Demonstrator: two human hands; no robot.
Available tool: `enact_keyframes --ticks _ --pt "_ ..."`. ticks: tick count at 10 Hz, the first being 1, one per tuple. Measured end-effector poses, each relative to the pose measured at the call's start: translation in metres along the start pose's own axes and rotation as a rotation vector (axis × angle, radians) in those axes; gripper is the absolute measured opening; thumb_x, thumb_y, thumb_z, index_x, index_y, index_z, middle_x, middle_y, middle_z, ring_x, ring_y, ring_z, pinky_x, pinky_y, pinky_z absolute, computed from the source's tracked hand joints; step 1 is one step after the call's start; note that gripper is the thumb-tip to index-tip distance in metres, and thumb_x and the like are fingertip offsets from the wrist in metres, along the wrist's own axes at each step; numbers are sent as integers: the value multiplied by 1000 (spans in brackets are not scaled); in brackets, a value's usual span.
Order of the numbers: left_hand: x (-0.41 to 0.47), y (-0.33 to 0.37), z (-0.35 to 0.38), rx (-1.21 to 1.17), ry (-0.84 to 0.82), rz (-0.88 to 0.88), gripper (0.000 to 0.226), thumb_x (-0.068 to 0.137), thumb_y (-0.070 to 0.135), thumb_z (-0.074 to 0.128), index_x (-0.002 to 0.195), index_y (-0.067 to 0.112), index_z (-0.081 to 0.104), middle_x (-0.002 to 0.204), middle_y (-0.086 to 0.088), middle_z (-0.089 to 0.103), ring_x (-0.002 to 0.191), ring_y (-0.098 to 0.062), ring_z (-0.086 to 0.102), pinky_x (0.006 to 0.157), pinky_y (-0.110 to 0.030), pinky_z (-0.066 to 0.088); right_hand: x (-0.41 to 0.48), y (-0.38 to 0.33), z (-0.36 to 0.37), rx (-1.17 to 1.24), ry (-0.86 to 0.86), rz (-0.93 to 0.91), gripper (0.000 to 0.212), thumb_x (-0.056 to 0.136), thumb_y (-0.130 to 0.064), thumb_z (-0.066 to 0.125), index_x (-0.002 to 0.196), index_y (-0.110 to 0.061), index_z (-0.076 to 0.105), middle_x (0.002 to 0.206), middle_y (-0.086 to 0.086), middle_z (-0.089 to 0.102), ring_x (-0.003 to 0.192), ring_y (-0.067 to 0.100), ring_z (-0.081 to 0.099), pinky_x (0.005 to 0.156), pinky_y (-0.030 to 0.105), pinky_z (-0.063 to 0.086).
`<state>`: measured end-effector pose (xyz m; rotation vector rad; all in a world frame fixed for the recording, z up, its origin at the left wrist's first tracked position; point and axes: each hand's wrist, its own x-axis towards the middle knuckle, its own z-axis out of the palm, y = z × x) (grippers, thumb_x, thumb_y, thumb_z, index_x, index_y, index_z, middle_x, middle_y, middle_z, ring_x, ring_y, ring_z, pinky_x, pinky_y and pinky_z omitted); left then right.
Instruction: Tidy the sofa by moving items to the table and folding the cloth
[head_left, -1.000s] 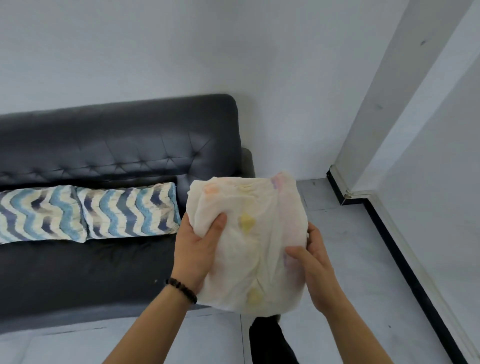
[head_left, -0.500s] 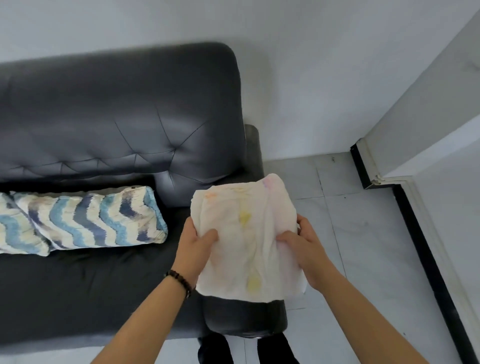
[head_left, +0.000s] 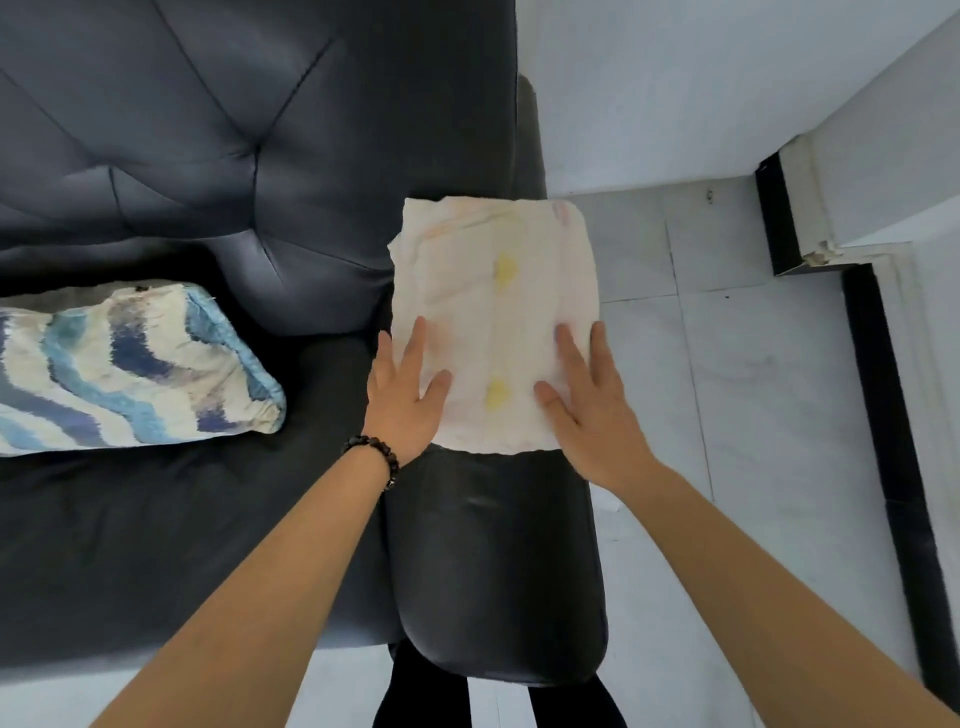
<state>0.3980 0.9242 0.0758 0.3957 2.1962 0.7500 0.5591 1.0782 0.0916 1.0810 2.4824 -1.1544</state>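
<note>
With the left hand (head_left: 402, 400) and right hand (head_left: 592, 410) lying flat, gripping nothing, on the folded cloth (head_left: 493, 301) atop the sofa armrest (head_left: 493, 561), it may slip off that rounded armrest once pressure lifts.

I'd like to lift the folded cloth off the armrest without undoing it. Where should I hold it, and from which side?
Probably the two long side edges, one hand from each side: the folded cloth lies flat along the armrest, and the left hand and right hand rest flat by those edges.
</note>
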Motion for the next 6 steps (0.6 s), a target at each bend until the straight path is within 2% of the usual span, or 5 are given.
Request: enact_keyframes --ticks 1,2,3,4,6 --pt "-4 -14 24 -48 -94 -21 65 102 41 39 150 52 -3 162 6 -19 151 -20 -1 121 -37 14 6 14 25 -48 -16 -22 72 100 -59 22 158 -32 -11 166 4 -20 153 32 3 120 49 27" --pt "-15 -21 41 50 -53 -34 62 103 44 32 150 48 -9 163 10 -16 149 -29 6 117 -40 19 18 27 33 -75 -24 -33 75 99 -60 21 158 -27 -12 165 1 -19 154 28 -5 124 51 16" --pt "-14 -18 43 97 -54 -45 62 104 43 30 152 43 -9 163 9 -15 147 -32 8 117 -40 19 23 29 30 -205 -35 -34 78 96 -66 13 158 -26 -14 166 8 -19 153 36 8 112 53 39" --pt "-13 -13 35 155 -111 -51 62 103 44 29 153 41 -7 163 7 -15 148 -33 5 118 -44 18 22 25 25 -307 -116 0 77 95 -64 12 156 -29 -17 165 9 -21 150 39 16 105 55 46" --pt "-56 32 -23 514 119 132 62 103 46 24 157 24 3 164 -5 -11 151 -28 -3 118 -48 14 -1 -31 -43 -430 -72 10 69 102 -57 23 158 -26 -3 167 8 -10 153 36 9 119 51 23"
